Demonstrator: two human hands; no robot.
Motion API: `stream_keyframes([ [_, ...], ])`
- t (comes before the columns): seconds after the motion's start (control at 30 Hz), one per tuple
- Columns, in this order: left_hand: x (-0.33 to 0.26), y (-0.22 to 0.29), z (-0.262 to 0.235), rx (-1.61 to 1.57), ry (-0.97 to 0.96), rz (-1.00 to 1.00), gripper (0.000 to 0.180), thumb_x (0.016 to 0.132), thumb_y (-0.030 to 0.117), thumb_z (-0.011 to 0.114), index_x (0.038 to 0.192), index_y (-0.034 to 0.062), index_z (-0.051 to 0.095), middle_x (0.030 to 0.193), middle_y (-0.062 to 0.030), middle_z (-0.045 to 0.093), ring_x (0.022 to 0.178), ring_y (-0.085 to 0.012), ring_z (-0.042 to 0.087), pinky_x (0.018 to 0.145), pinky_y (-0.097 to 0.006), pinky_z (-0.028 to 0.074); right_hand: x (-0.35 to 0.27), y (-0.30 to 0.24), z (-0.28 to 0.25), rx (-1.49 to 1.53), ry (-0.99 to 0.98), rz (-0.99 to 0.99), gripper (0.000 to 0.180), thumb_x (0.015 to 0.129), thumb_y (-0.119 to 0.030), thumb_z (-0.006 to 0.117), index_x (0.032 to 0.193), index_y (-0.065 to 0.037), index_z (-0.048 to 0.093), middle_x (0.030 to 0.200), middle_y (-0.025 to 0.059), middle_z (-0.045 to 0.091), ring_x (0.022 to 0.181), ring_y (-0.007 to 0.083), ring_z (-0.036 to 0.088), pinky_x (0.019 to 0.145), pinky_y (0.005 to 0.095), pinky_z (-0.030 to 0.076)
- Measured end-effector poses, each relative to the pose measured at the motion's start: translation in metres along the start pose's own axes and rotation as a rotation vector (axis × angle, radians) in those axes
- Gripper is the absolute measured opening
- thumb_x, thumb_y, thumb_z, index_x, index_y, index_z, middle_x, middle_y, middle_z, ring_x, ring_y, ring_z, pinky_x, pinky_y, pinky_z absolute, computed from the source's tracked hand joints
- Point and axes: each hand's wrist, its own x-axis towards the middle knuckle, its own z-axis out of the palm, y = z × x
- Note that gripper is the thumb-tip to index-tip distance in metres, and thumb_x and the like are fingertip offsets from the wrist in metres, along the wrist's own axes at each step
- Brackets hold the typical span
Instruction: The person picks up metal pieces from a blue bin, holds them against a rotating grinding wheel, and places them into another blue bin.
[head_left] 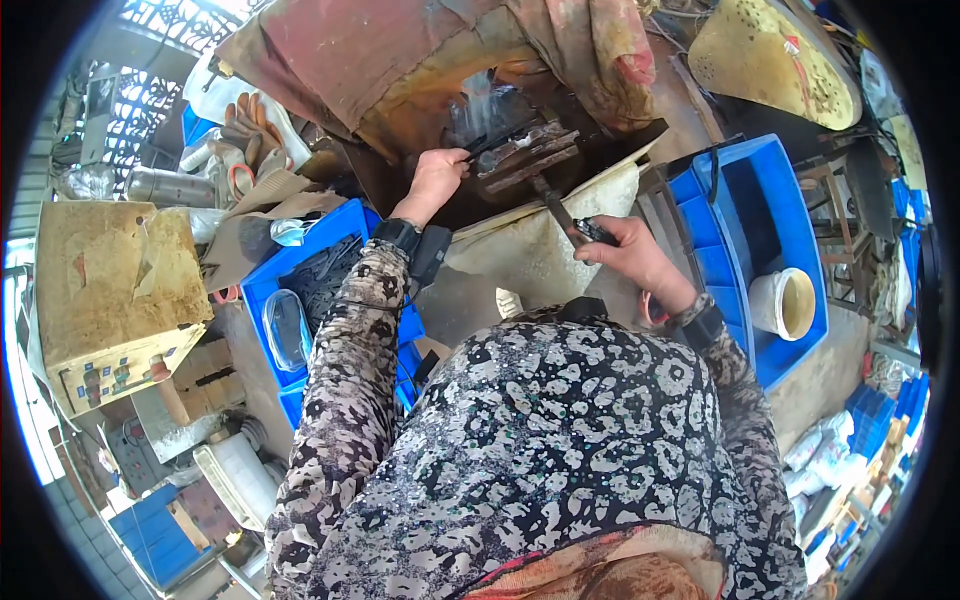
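While L hand (437, 178) fingers grip dark strip (492, 140), R hand (640, 258) grips rusty lever (560, 212) w/ blue crate (745, 250) edge close.

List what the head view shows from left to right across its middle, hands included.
Worn cardboard box → blue crate with dark metal parts → left hand on a dark metal piece → right hand gripping a dark tool → blue bin → white cup.

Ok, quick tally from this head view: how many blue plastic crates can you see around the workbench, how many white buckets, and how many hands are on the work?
Blue plastic crates: 2, the left crate and the right crate
White bucket: 1, inside the right crate
Hands on the work: 2, left hand and right hand
Total: 5
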Motion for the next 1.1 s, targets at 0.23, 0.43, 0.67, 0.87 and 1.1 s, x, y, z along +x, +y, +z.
stream_keyframes([
  [0.23, 0.006, 0.011, -0.001, 0.423, 0.007, 0.341, 0.020, 0.075, 0.002, 0.056, 0.091, 0.0040, 0.067, 0.090, -0.0182, 0.065, 0.088, -0.0356, 0.062, 0.078, -0.042, 0.050, -0.013, -0.001, 0.005, -0.331, 0.050, -0.209, 0.043, 0.070, -0.019, 0.082, 0.106, -0.002, 0.064, 0.080, 0.0064, 0.066, 0.073, 0.0128, 0.060, 0.067, 0.0268, 0.048],
  [0.43, 0.017, 0.011, -0.005, 0.527, -0.045, 0.409, 0.023, 0.072, 0.000, 0.053, 0.090, 0.0037, 0.066, 0.090, -0.0190, 0.064, 0.090, -0.0378, 0.060, 0.079, -0.043, 0.049, -0.010, -0.008, -0.002, -0.539, 0.056, -0.288, 0.041, 0.071, -0.031, 0.078, 0.105, -0.012, 0.066, 0.088, 0.0090, 0.066, 0.078, 0.0290, 0.065, 0.069, 0.0343, 0.052],
  [0.67, 0.020, 0.028, -0.015, 0.570, -0.065, 0.449, 0.019, 0.078, 0.006, 0.052, 0.091, 0.0028, 0.065, 0.087, -0.0193, 0.063, 0.082, -0.0380, 0.059, 0.074, -0.046, 0.047, -0.006, 0.011, -0.015, -0.805, 0.062, -0.510, 0.025, 0.082, -0.022, 0.066, 0.106, -0.017, 0.065, 0.084, 0.0056, 0.065, 0.075, 0.0211, 0.065, 0.067, 0.0323, 0.053],
  [0.87, 0.005, 0.019, -0.030, 0.589, -0.101, 0.385, 0.010, 0.075, 0.005, 0.060, 0.083, 0.0037, 0.066, 0.081, -0.0183, 0.063, 0.080, -0.0374, 0.060, 0.073, -0.046, 0.047, -0.004, 0.004, -0.008, -0.639, 0.070, -0.599, 0.019, 0.083, -0.027, 0.066, 0.096, -0.013, 0.062, 0.075, 0.0090, 0.059, 0.071, 0.0298, 0.061, 0.060, 0.0403, 0.048],
  [1.1, -0.027, 0.048, -0.041, 0.418, 0.175, 0.306, 0.038, 0.079, -0.002, 0.054, 0.116, -0.0039, 0.059, 0.099, -0.0245, 0.060, 0.085, -0.0358, 0.061, 0.074, -0.041, 0.050, 0.053, -0.045, -0.020, -0.577, 0.243, -0.672, 0.030, 0.080, -0.032, 0.067, 0.099, -0.009, 0.063, 0.083, 0.0124, 0.064, 0.076, 0.0329, 0.062, 0.064, 0.0420, 0.049],
])
